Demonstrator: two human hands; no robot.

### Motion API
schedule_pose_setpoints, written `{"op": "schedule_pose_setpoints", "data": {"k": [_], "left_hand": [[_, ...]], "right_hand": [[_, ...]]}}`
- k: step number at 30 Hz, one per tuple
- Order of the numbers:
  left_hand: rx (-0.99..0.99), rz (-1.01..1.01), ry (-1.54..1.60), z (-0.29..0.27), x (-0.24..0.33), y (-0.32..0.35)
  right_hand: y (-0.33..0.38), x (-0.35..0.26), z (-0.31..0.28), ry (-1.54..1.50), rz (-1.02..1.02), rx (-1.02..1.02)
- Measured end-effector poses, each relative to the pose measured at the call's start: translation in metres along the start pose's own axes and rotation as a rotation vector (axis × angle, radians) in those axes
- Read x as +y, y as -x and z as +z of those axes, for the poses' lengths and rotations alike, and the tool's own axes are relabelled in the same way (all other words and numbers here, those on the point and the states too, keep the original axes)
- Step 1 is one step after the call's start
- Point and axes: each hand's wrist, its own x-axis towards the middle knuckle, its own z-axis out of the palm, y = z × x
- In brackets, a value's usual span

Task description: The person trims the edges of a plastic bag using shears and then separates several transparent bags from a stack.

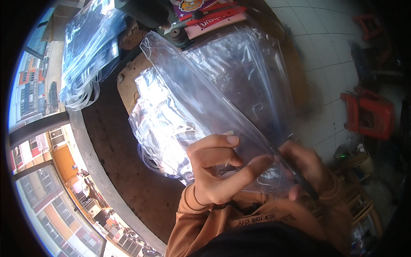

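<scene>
A clear plastic bag point(205, 94) with a dark strip along one edge stretches diagonally from the machine at the back toward my body. My right hand point(305, 165) is closed on the bag's near end, by the dark strip. My left hand point(218, 167) is in front of the plastic, its index finger bent and its thumb stretched toward the right hand. The left thumb and fingers are apart, and the thumb tip appears to touch the bag. Beneath lies a pile of shiny clear plastic bags point(165, 115), glaring in the light.
A dark machine point(175, 32) stands at the back, beside red and purple printed pieces point(214, 19). More clear bags with whitish loops point(92, 47) are stacked at the far left, near the window. Red stools point(370, 113) stand on the tiled floor point(321, 55) at right.
</scene>
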Motion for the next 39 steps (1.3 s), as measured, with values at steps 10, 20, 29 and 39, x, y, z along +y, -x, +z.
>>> {"op": "schedule_pose_setpoints", "data": {"k": [10, 20, 29, 39], "left_hand": [[0.033, 0.014, -0.004, 0.002, -0.001, 0.0], [0.061, 0.016, 0.017, 0.003, -0.005, 0.002], [0.048, 0.043, 0.067, -0.002, -0.008, 0.005], [0.053, 0.01, 0.081, -0.001, -0.006, 0.006]], "right_hand": [[-0.004, 0.001, 0.005, -0.047, -0.029, 0.026], [-0.008, -0.006, 0.01, -0.092, 0.012, 0.064], [-0.01, -0.004, 0.009, 0.009, -0.017, 0.023], [-0.008, -0.003, 0.01, 0.006, 0.016, 0.068]]}}
